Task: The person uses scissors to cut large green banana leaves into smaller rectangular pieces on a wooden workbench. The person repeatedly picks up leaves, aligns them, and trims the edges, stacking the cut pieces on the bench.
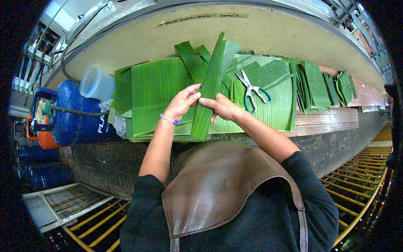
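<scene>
A long banana leaf strip [212, 77] stands nearly upright in front of me, held at its middle from both sides. My left hand [184, 101], with a beaded bracelet on its wrist, pinches its left edge. My right hand [222, 107] grips the right edge, thumb on the front face and fingers behind, partly hidden. Beneath lies a broad pile of banana leaf sheets [159, 90]. Scissors [251, 90] with teal-and-white handles rest on the leaves right of my right hand, blades apart. Beside them is a small folded leaf piece [237, 93].
Stacks of cut leaves [314, 86] line a wooden bench [323, 123] to the right. On the left are a blue gas cylinder [79, 113] with a hose and a translucent plastic tub [98, 84]. A wall [138, 38] runs behind; yellow railings [357, 185] stand at lower right.
</scene>
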`<state>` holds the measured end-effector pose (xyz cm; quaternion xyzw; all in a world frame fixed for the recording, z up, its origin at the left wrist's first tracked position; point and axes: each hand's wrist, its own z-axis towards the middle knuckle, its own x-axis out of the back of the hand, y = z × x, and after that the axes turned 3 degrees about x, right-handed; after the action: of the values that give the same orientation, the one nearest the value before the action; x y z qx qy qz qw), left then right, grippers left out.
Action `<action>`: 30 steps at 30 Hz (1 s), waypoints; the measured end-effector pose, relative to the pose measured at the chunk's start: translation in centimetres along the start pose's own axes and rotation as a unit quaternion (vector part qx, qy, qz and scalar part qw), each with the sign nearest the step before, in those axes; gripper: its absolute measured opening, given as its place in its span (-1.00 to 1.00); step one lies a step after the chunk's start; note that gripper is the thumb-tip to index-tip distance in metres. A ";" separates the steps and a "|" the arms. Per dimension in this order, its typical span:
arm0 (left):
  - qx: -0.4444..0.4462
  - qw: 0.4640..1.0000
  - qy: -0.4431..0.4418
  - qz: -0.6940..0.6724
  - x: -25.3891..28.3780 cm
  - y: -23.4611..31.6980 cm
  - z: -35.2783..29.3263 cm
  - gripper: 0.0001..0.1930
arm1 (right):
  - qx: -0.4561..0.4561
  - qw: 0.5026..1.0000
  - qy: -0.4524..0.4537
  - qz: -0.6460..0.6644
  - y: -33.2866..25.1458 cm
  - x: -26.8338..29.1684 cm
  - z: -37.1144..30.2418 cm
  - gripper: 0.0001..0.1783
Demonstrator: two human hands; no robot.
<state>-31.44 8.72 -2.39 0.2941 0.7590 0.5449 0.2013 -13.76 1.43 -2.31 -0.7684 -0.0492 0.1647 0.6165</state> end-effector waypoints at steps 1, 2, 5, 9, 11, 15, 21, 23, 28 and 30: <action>-0.036 0.998 0.007 -0.056 -0.5 -0.1 0.0 -0.47 | -0.010 1.000 -0.005 0.013 0.2 -0.3 -0.1 -0.51; -0.071 0.991 0.014 -0.110 -0.9 -0.2 -0.1 -0.46 | -0.020 0.999 -0.007 0.026 0.4 -0.6 -0.1 -0.51; -0.073 0.967 -0.054 -0.238 -1.7 -0.2 -0.1 -0.47 | -0.039 0.992 -0.027 0.119 1.1 -1.3 -0.3 -0.56; -0.059 0.958 -0.075 -0.269 -2.2 -0.6 0.3 -0.51 | -0.040 0.983 -0.047 0.174 1.6 -1.4 -0.8 -0.60; -0.073 0.965 -0.062 -0.243 -2.3 -0.9 0.5 -0.58 | -0.038 0.981 -0.055 0.180 1.6 -1.5 -1.1 -0.60; -0.033 0.970 -0.071 -0.232 -2.7 -1.4 0.5 -0.62 | -0.034 0.979 -0.081 0.183 2.1 -1.1 -1.5 -0.59; -0.103 0.990 -0.002 -0.094 -3.0 -0.8 0.3 -0.59 | 0.025 0.968 -0.046 -0.246 4.9 4.9 -2.4 -0.53; -0.102 0.991 0.007 -0.080 -2.7 -0.6 -0.2 -0.58 | 0.102 0.876 0.129 -0.454 6.3 8.4 -3.1 -0.51; -0.107 0.993 0.000 -0.051 -2.4 -0.5 -1.4 -0.55 | -0.156 0.693 0.331 -0.621 8.7 14.9 -5.5 -0.27; -0.105 0.993 -0.005 -0.057 -2.4 -0.5 -1.6 -0.52 | -0.131 0.702 0.304 -0.631 9.3 15.5 -5.7 -0.21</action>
<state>-30.75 5.83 -2.41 0.2302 0.7119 0.6082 0.2652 1.44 -1.74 -13.20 -0.6386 -0.3537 -0.5135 0.4510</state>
